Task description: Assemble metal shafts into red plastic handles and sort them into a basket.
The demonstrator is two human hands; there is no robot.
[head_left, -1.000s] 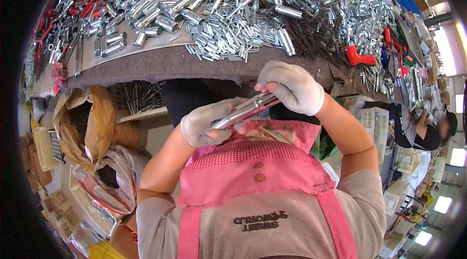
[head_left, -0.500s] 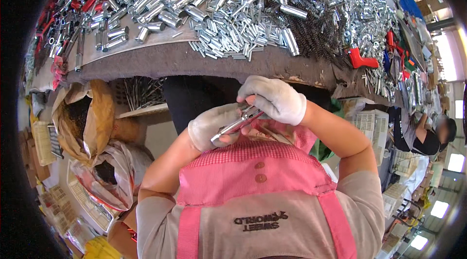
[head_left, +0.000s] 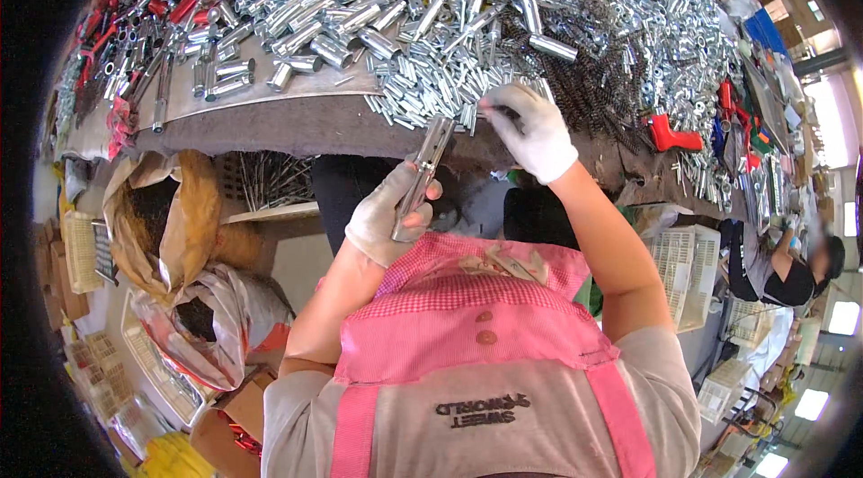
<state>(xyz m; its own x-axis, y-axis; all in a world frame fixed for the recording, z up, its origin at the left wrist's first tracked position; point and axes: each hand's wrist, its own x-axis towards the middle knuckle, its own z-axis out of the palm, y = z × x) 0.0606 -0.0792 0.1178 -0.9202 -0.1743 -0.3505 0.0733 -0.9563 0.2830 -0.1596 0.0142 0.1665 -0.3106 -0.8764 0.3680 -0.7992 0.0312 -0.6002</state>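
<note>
Bright rectangles of light (head_left: pixel 846 317) — grey floor (head_left: pixel 304 264)

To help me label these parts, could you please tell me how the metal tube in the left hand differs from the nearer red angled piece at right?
The metal tube is shiny silver; the angled piece is bright red. The metal tube is straight, while the angled piece is bent. The metal tube is held by the left hand, whereas the angled piece lies on the table, untouched.
</note>
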